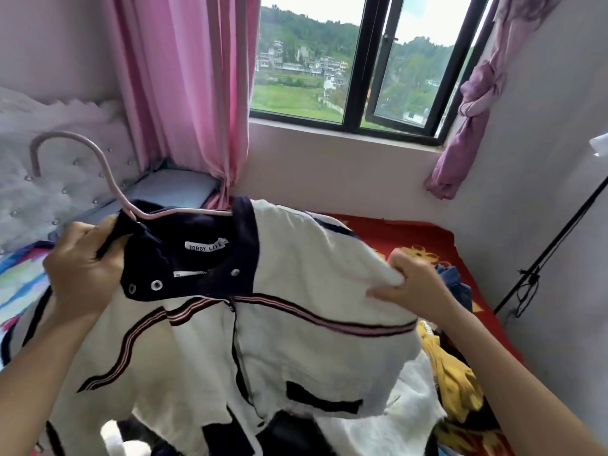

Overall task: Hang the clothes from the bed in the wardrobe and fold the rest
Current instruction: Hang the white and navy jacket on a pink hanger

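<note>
Head camera, white jacket [296, 284] with navy collar and striped trim, held up over the bed [411, 232], pink hanger [65, 135] pushed into its neck, left hand [82, 268] curled around the collar, right hand [414, 281] pinching the shoulder cloth, yellow clothes [450, 373] piled beneath, pink curtain [184, 93] behind.
</note>
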{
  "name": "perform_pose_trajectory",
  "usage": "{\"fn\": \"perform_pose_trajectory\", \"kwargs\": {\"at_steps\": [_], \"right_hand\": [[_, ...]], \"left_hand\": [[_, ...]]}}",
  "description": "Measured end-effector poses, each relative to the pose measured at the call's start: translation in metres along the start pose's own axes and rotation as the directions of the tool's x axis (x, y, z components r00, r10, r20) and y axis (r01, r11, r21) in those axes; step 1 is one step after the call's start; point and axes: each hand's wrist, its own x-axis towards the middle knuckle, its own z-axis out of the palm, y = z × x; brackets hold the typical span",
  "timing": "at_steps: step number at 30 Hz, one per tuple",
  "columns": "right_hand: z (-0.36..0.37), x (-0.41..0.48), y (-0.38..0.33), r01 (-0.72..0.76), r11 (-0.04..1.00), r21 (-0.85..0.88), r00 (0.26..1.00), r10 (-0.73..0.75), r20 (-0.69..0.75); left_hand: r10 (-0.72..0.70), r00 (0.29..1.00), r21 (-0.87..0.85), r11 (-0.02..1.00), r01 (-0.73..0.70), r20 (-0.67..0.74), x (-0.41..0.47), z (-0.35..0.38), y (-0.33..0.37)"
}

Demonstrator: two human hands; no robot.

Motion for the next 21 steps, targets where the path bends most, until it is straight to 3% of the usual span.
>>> {"fn": "perform_pose_trajectory", "kwargs": {"at_steps": [1,2,3,5,9,13,16,18,21], "right_hand": [[0.001,-0.007,0.003,-0.085,0.995,-0.052,0.963,0.096,0.251],[-0.002,-0.009,0.007,-0.188,0.980,-0.059,0.894,0.196,0.402],[-0.005,-0.009,0.009,-0.277,0.961,-0.026,0.855,0.259,0.449],[-0.012,-0.001,0.011,-0.341,0.940,0.033,0.878,0.305,0.368],[-0.005,0.013,-0.014,-0.168,0.969,0.181,0.960,0.119,0.254],[-0.006,0.025,-0.032,-0.090,0.960,0.266,0.993,0.065,0.102],[-0.011,0.033,-0.035,-0.022,0.984,0.175,0.976,-0.017,0.219],[-0.020,0.035,-0.033,-0.099,0.972,0.215,0.932,0.015,0.363],[-0.037,0.040,-0.019,-0.210,0.942,0.263,0.893,0.075,0.443]], "left_hand": [[0.003,1.000,-0.035,0.999,-0.004,-0.026,-0.001,0.003,0.005],[0.011,0.998,-0.073,0.997,-0.015,-0.060,-0.002,0.007,0.012],[0.031,0.994,-0.096,0.995,-0.041,-0.104,-0.003,0.011,0.019],[0.079,0.979,-0.093,0.991,-0.098,-0.186,-0.005,0.020,0.031],[0.196,0.957,-0.113,0.968,-0.224,-0.212,0.002,0.021,0.038],[0.253,0.951,-0.177,0.942,-0.283,-0.177,0.012,0.016,0.048],[0.213,0.963,-0.180,0.954,-0.242,-0.164,0.009,0.014,0.053],[0.123,0.991,-0.296,0.946,-0.135,-0.058,0.010,0.006,0.052],[0.030,0.953,-0.437,0.893,0.110,0.302,0.014,-0.005,0.044]]}}
